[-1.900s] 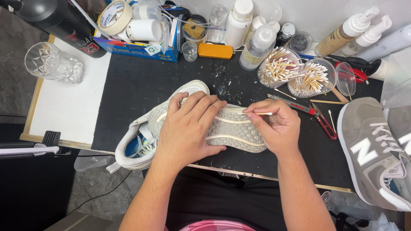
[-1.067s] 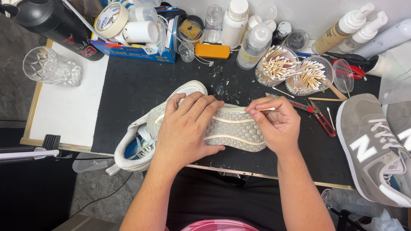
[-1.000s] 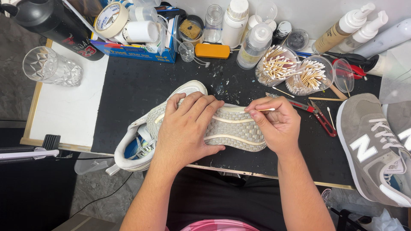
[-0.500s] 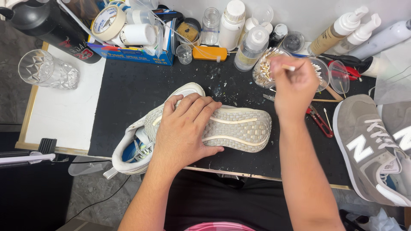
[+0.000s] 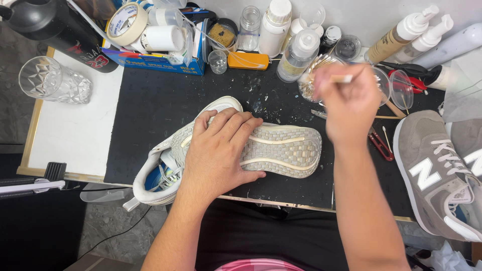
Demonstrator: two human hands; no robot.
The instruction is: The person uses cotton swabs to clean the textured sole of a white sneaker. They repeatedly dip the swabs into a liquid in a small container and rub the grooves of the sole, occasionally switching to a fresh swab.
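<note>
Grey-white shoe [image 5: 281, 150], woven sole upward

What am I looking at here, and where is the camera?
The camera sits on a person's head and looks down at their two bare hands over a black work mat. The left hand presses flat on a pale sneaker lying sole-up. The right hand, blurred, pinches a cotton swab above the clear cups of cotton swabs. Behind are bottles, a roll of tape and an orange block. A grey sneaker lies at right, red-handled snips beside it, and a cut-glass tumbler at left.
</note>
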